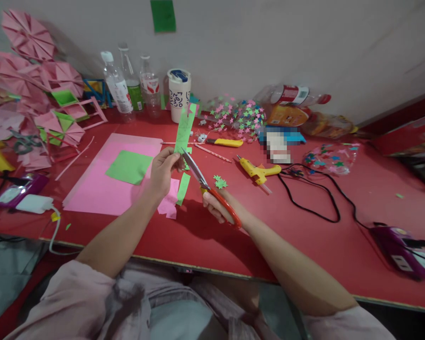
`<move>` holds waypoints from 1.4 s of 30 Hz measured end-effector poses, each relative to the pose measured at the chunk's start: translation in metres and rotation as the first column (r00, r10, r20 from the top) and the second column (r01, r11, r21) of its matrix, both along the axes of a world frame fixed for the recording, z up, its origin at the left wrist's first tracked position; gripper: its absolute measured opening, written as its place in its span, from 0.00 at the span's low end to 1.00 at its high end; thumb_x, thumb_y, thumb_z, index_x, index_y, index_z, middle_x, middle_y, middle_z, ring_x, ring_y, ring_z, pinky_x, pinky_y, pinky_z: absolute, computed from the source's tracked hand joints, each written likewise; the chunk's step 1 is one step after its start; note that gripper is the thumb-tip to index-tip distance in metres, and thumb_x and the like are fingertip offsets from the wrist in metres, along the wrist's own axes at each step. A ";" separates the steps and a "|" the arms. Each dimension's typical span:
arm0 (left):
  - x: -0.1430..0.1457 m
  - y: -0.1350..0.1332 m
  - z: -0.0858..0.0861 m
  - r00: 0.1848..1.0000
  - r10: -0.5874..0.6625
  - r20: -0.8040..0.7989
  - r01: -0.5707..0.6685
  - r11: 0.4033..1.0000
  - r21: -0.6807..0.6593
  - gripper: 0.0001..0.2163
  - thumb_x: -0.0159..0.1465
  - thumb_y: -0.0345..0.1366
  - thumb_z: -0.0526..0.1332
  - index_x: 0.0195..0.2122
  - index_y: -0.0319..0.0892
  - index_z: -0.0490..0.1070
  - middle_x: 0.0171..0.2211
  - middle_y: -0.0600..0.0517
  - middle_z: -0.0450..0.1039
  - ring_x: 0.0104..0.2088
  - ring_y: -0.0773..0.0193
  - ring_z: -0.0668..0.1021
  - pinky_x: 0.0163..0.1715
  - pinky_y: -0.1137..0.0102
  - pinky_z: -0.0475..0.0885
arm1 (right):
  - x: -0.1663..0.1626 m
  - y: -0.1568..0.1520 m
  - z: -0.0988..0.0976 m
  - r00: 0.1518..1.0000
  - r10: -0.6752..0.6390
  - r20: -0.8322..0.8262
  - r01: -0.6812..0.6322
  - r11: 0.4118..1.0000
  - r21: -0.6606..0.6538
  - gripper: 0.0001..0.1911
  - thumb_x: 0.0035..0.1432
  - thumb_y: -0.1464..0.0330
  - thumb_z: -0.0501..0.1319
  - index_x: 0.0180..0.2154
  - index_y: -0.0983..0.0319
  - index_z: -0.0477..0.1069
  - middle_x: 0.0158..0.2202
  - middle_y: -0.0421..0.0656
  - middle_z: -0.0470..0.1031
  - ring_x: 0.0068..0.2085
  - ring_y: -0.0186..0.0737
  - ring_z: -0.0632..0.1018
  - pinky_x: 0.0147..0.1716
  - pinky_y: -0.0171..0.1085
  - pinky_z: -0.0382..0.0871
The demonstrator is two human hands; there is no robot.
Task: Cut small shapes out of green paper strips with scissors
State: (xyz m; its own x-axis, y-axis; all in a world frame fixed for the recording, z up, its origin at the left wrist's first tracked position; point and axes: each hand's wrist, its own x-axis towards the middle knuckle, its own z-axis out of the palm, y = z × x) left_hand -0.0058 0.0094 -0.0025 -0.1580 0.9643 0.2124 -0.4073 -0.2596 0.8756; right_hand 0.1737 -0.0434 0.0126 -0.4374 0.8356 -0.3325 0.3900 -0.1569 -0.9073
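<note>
My left hand pinches the lower part of a light green paper strip, which stands upright above the table and has a slit at its top. In my right hand is a pair of scissors with orange-red handles. Their blades point up and left, with the tips touching or very near the strip beside my left fingers. Just right of the blades lie small green paper stars. Below my left hand rest another green strip and pink paper scraps.
A green square lies on pink sheets at left. Right of the scissors are a yellow cutter and a yellow glue gun with a black cord. Bottles and a white tumbler stand along the wall.
</note>
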 end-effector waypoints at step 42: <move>-0.004 0.002 -0.004 0.996 -0.085 0.016 0.086 0.996 -0.040 0.05 0.55 0.30 0.56 0.22 0.42 0.63 0.18 0.57 0.66 0.19 0.75 0.69 0.20 0.77 0.64 | 0.001 0.000 -0.006 0.996 0.045 -0.074 -0.045 0.999 -0.003 0.24 0.58 0.47 0.51 0.25 0.60 0.59 0.11 0.30 0.55 0.11 0.26 0.57 0.10 0.29 0.54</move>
